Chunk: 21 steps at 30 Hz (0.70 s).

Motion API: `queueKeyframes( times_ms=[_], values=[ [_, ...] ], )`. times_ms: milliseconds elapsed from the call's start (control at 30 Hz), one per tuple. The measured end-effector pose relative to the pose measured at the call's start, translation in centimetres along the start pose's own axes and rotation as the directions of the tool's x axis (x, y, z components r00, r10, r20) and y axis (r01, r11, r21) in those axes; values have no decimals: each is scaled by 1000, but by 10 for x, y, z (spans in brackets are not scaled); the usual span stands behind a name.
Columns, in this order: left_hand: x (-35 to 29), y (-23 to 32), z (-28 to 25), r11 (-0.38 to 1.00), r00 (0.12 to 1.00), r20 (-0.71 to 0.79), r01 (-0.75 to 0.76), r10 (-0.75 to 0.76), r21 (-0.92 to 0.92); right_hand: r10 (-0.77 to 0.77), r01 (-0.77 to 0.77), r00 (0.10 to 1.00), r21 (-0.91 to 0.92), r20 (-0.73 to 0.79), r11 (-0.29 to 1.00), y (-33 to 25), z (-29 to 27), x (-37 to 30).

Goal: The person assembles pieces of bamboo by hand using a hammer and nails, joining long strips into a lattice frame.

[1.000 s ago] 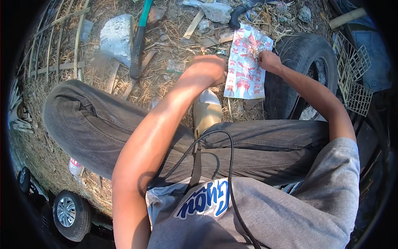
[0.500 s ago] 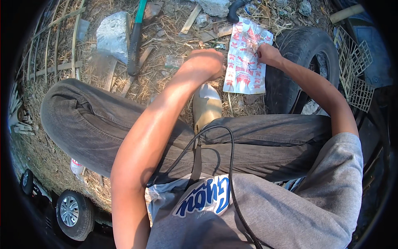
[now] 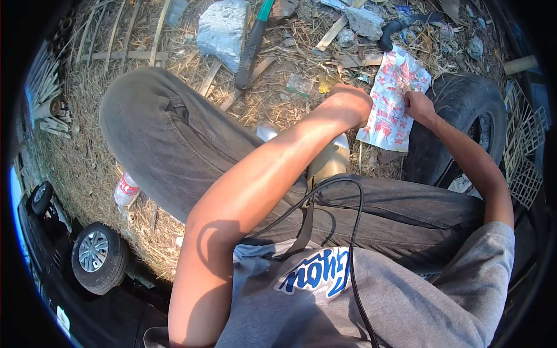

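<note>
A white paper sheet (image 3: 387,98) printed in red lies on the ground, with small brown bits on its upper part. At its left edge is my left hand (image 3: 347,106), closed like a fist, its fingertips hidden behind the back of the hand. My right hand (image 3: 420,108) rests over the sheet's right edge with fingers curled in a pinch. What either hand holds, if anything, is too small or hidden to make out. Past my left hand lie a clear plastic packet (image 3: 299,85) and a yellow scrap (image 3: 329,82).
A worn tyre (image 3: 464,110) lies right of the sheet, beside a plastic lattice (image 3: 525,145). Further left are a hand saw (image 3: 250,58) and a concrete lump (image 3: 223,32). A dark bent pipe piece (image 3: 391,36) sits beyond the sheet. A black cable (image 3: 360,232) hangs across my lap.
The whole view has shifted, so the ground, sheet and both hands sit further right and slightly lower. Both hands keep nearly the same places at the sheet.
</note>
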<state>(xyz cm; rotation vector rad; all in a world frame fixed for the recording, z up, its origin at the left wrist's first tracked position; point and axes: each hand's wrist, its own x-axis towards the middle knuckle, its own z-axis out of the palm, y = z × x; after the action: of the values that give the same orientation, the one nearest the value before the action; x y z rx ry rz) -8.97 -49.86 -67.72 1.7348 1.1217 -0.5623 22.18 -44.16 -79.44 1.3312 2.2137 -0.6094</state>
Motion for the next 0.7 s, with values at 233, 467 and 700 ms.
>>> queueKeyframes(
  times_ms=[233,467,700],
  values=[
    [-11,-4,-4,998,995,-74,-64,64,3,145,-86,887,-152,438,985,-44,-61,17],
    [-3,-26,6,1000,988,-153,-26,28,14,16,15,972,-130,233,991,-121,-129,61],
    [-7,-53,13,996,970,-232,83,-74,29,-189,252,944,-220,272,942,-173,-141,75]
  ],
)
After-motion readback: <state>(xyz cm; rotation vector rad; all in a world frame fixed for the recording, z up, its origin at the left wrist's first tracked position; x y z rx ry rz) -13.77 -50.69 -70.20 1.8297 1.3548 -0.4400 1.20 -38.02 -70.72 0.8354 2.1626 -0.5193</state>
